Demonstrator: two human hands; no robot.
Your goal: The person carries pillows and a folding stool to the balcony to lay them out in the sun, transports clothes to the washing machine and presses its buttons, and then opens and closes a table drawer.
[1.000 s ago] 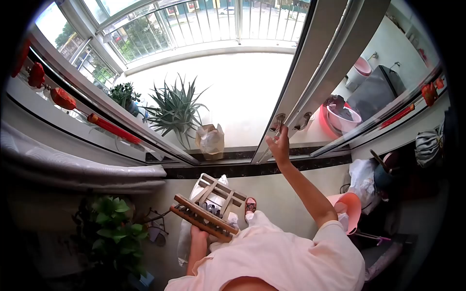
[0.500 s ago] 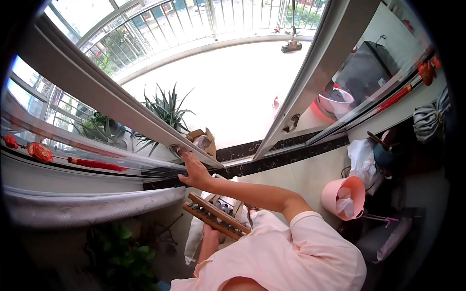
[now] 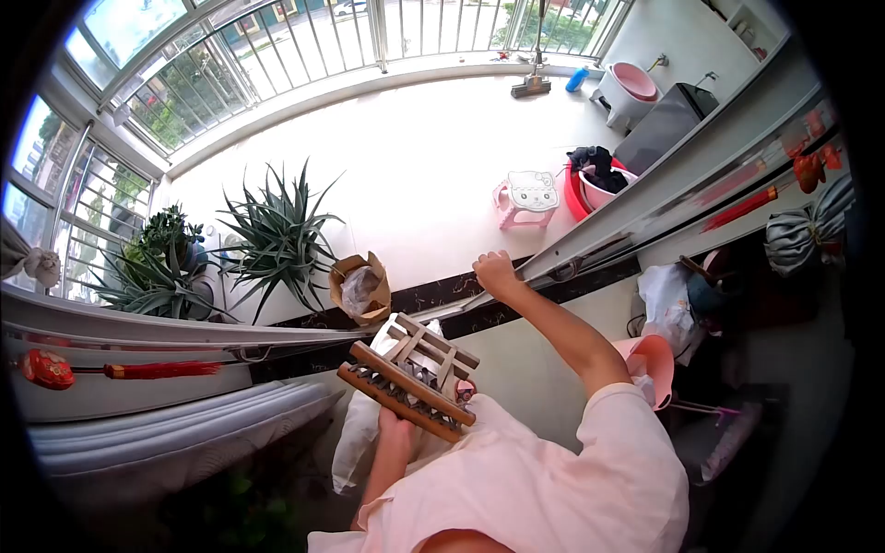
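My left hand [image 3: 395,433] grips a wooden folding stool [image 3: 398,403] from below, near my chest. The stool is folded up, its two long brown rails lying side by side and slatted legs pointing away. My right hand [image 3: 498,274] is stretched out over the doorway with its fingers curled closed. It is beside the edge of the right sliding door panel [image 3: 608,217]; whether anything is in the fingers is hidden. The left sliding door panel [image 3: 166,341] stands to the left. White cloth or bag [image 3: 355,452] hangs beside my left forearm.
Past the dark door sill [image 3: 475,313] are spiky potted plants [image 3: 281,235], a cardboard box [image 3: 373,300], a pink-and-white step stool [image 3: 530,198], a red basin [image 3: 576,195] and a mop [image 3: 532,88]. A pink bin [image 3: 653,364] stands at right on the near side.
My right hand has left the left door panel's handle, moved right and closed. The doorway gap looks wider, with the panels farther apart. The left hand still holds the stool.
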